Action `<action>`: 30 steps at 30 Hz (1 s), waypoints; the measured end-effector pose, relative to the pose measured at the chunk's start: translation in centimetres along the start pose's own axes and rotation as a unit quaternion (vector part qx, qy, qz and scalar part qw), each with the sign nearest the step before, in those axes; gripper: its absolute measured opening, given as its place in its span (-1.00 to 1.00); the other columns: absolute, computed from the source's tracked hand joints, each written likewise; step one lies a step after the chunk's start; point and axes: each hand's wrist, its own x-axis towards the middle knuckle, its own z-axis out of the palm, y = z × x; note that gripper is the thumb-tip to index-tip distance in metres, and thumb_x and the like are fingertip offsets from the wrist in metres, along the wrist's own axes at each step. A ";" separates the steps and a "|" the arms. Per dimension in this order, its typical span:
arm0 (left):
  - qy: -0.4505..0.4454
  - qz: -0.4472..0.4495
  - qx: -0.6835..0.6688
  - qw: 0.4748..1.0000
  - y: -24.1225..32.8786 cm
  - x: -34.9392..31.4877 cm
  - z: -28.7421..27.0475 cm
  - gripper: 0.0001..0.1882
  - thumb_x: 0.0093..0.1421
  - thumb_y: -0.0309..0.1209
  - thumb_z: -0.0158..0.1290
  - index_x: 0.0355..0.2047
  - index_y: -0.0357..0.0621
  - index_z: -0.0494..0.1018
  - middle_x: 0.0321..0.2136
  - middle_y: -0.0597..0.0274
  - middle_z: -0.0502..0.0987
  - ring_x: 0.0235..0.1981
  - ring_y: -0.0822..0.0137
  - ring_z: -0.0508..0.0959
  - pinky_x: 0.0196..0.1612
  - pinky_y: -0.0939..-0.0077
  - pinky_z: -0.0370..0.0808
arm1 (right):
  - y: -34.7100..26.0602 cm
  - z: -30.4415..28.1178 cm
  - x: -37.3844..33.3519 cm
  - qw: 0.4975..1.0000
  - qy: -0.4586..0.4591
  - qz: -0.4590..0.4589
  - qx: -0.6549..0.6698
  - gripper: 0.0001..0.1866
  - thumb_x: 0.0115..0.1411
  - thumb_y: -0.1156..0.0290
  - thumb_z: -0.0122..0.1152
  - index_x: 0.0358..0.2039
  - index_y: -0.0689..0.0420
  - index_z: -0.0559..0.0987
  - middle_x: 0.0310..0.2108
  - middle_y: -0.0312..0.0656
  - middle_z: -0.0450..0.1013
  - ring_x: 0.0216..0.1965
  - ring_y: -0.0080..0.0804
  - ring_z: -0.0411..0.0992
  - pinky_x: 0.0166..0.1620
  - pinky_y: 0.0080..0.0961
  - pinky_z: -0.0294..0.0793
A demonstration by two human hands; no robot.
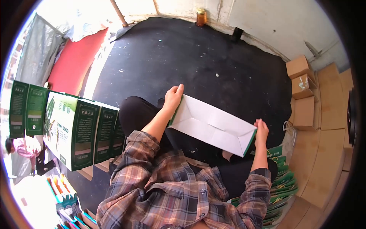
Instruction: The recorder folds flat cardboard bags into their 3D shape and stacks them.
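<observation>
Between my hands, above my lap, is a long carton [209, 122] with a white inside and green outer walls. It faces up open, and its folded bottom flaps show inside. My left hand [174, 97] grips the carton's left end, thumb up along the edge. At the other end my right hand [261, 131] holds the green wall, with fingers curled at the rim. The undersides of the carton and parts of both palms are hidden.
Green and white printed cartons [72, 129] stand in a row at my left. Flat green bags with cord handles [280, 179] are stacked at my right, beside brown cardboard boxes [305, 114]. A black sheet [152, 57] covers the floor ahead; a jar [200, 17] stands at its far edge.
</observation>
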 end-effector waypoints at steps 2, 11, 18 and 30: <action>-0.050 -0.142 -0.030 0.988 -2.0 0.8 0.1 -0.33 0.14 0.17 -0.05 -0.13 -0.26 0.47 -0.24 0.00 0.53 -0.22 0.08 0.51 -0.18 0.27 0.43 | 5.9 -2.1 1.9 0.990 -0.048 0.136 -0.001 -0.46 0.22 -0.04 0.04 -0.29 0.29 0.55 -0.36 -0.17 0.50 -0.32 -0.41 0.45 -0.22 -0.47 0.41; -0.230 -0.300 -0.124 0.918 0.8 -0.7 -1.9 -0.60 0.11 -0.17 0.02 -0.15 -0.20 0.47 -0.26 0.07 0.49 -0.22 0.20 0.49 -0.26 0.28 0.43 | 1.3 -1.8 -0.5 0.933 -0.196 0.248 0.171 -0.37 0.26 -0.10 -0.09 -0.09 0.31 0.48 -0.18 -0.10 0.50 -0.19 -0.33 0.46 -0.10 -0.42 0.43; -0.203 -0.150 -0.298 0.921 1.7 -2.1 -3.3 -0.39 0.20 -0.22 -0.02 0.26 0.11 0.13 -0.15 0.31 0.43 -0.05 0.35 0.35 -0.03 0.04 0.27 | -2.5 -0.2 -1.2 0.980 -0.032 0.102 0.165 -0.56 0.26 0.02 0.00 -0.13 0.15 0.49 -0.27 -0.28 0.48 -0.33 -0.49 0.45 -0.29 -0.52 0.43; -0.157 -0.196 -0.104 0.962 -2.4 -1.0 -1.1 -0.67 0.20 -0.33 -0.01 -0.04 -0.15 0.44 -0.26 0.25 0.53 -0.26 0.35 0.52 -0.27 0.37 0.47 | 2.7 0.4 -2.0 0.976 -0.100 0.191 0.019 -0.69 0.26 0.27 -0.05 -0.10 0.16 0.49 -0.29 -0.17 0.52 -0.32 -0.29 0.50 -0.25 -0.28 0.49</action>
